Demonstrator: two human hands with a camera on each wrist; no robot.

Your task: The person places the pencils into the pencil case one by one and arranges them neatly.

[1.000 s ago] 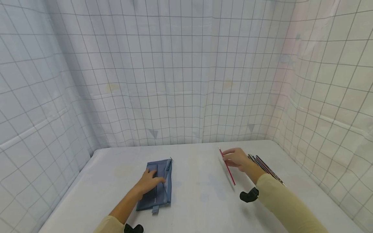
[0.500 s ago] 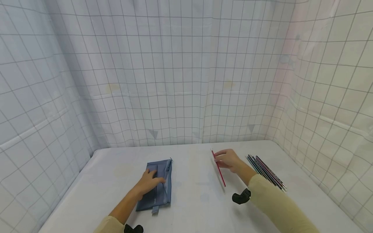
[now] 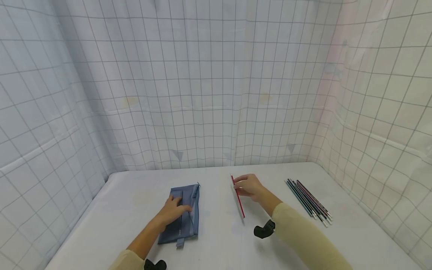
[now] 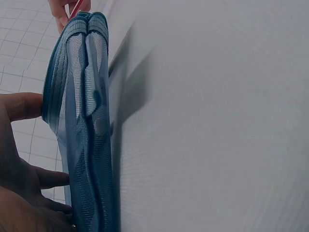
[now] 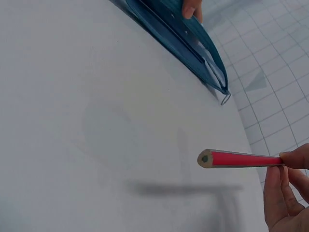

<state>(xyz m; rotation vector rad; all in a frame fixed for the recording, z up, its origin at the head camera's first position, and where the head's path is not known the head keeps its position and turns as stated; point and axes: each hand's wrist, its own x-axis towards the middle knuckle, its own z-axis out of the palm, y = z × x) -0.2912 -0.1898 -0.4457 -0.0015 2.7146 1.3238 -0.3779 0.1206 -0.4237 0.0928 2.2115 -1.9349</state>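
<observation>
A blue zippered pencil case (image 3: 175, 225) lies flat on the white table. My left hand (image 3: 171, 213) rests on it with thumb and fingers spread; in the left wrist view, the fingertips (image 4: 34, 104) press its upper face. My right hand (image 3: 249, 185) pinches a red pencil (image 3: 239, 200) between thumb and fingers. In the right wrist view, the pencil (image 5: 241, 159) is raised above the table with its shadow below, and its near end shows bare wood around a dark core. The case's zipper side (image 5: 212, 77) stands slightly parted in that view.
Several dark pencils (image 3: 308, 200) lie in a loose bundle on the table (image 3: 135, 202) at the right. White grid-patterned curtains (image 3: 216, 93) hang behind the table and on both sides. A black device (image 3: 264, 229) is worn at the right wrist.
My right hand has carried the red pencil leftward, away from the bundle and closer to the pencil case. The bundle has come fully into sight. My left hand has stayed in place.
</observation>
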